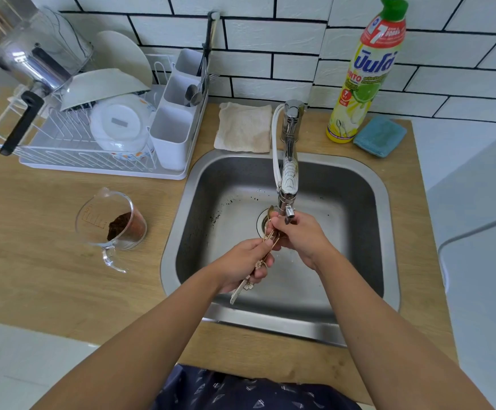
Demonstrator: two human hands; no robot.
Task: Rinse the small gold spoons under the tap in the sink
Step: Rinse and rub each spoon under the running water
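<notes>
- Head view: I see both hands over the sink, just below the tap nozzle, with the small gold spoons bunched between them.
- Left hand has its grip closed round the handle ends; the flower-tipped handles stick out toward me from under the fist.
- Right hand curls its grip over the bowl ends, right under the tap nozzle. One spoon bowl peeks out just left of the nozzle.
- I cannot tell whether water is running; no stream shows.
- Judgement: rinse is under way, bowls roughly where the stream would fall.
- To do it well, I'd keep the left grip firm on the handles and loosen the right fingers, rubbing each bowl so water reaches between the stacked spoons.
- Fan the bundle slightly; stacked bowls trap residue.
- Risk: a wet spoon slipping toward the drain directly beneath the tap. Keep the bowls tilted down, handles pinned.
- Dark specks lie on the sink floor left of the tap; keep the spoons off it.
</notes>
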